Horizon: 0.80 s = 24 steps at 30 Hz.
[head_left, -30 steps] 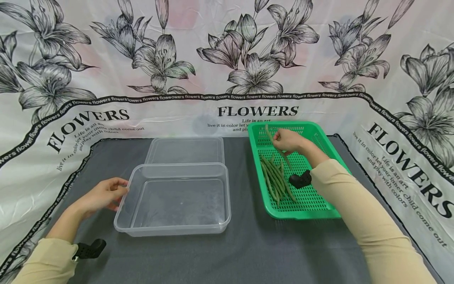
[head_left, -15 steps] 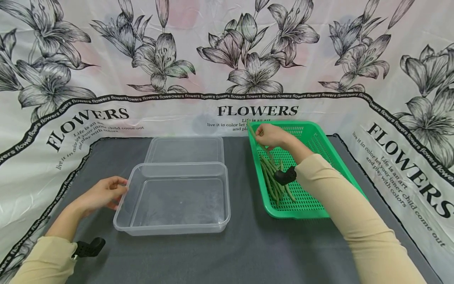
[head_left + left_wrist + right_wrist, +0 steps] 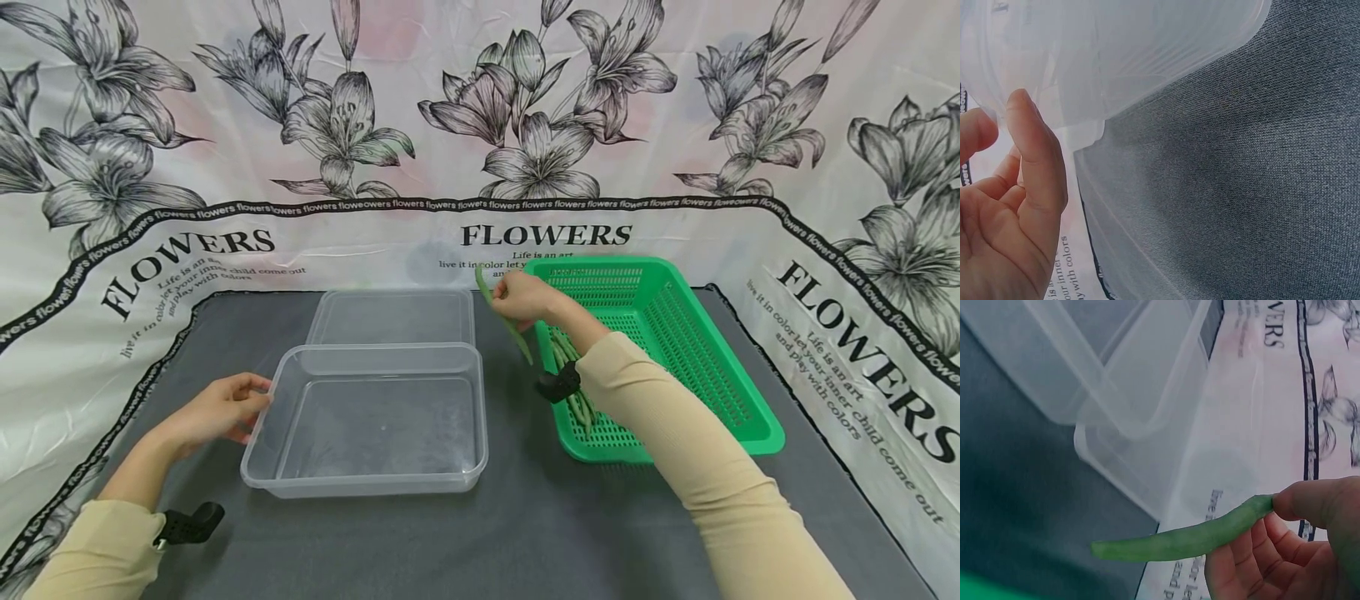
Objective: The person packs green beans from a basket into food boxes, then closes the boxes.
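My right hand [image 3: 522,297] pinches a green bean [image 3: 504,317] between thumb and fingertips. In the right wrist view the green bean [image 3: 1179,542] sticks out past the fingers. This hand is just left of the green basket [image 3: 765,437], where a bunch of green beans [image 3: 581,408] lies partly behind the wrist. Over on the left, a clear plastic container [image 3: 382,482] stands with its open top up. My left hand [image 3: 217,410] holds that container's left rim, and the left wrist view has the fingers [image 3: 1035,150] against the container wall [image 3: 1135,50].
A flat clear lid [image 3: 397,315] lies behind the container. Dark grey cloth [image 3: 450,550] covers the table. A white flower-printed sheet [image 3: 360,242] rises at the back and sides. The container's near right corner faces the gap before the basket.
My right hand has carried the green bean leftward, from above the basket to outside its left rim. The left hand and the container have stayed in place.
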Available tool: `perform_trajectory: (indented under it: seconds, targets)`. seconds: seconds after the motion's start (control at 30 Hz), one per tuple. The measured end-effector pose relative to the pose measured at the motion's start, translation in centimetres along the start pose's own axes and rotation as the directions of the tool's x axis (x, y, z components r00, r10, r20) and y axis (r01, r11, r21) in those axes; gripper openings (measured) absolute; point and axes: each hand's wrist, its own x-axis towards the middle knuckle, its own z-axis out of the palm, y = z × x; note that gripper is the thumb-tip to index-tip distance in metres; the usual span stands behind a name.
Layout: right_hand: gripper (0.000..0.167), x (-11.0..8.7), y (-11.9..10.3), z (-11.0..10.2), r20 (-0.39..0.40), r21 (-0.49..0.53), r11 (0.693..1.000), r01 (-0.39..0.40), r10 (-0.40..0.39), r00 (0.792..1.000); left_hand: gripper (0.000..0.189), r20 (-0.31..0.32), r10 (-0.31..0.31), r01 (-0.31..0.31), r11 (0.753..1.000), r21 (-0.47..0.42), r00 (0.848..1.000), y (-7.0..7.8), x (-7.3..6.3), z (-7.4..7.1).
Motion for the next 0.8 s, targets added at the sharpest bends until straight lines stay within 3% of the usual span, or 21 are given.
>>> perform_trajectory:
  seconds: [0.23, 0.4, 0.63, 0.8]
  targets:
    - [0.022, 1.0, -1.4, 1.9, -0.011, -0.025, 0.999, 0.026, -0.026, 1.000, 0.050, 0.000, 0.005, -0.005, 1.000, -0.003, 1.000, 0.0, 0.1, -0.1]
    - [0.012, 1.4, -2.6, 3.1, 0.027, 0.031, 0.998, 0.048, -0.049, 0.998, 0.050, 0.000, 0.008, -0.008, 1.000, -0.002, 1.000, 0.0, 0.0, 0.0]
    - [0.016, 1.7, -4.1, 4.8, 0.070, 0.054, 0.997, 0.058, -0.061, 0.996, 0.050, 0.004, 0.007, -0.007, 1.000, -0.010, 1.000, -0.1, 0.1, -0.1]
    - [0.018, 2.0, -5.0, 6.1, 0.086, 0.051, 0.993, 0.109, -0.113, 0.990, 0.049, -0.001, 0.005, -0.005, 1.000, -0.009, 1.000, -0.2, 0.2, -0.1]
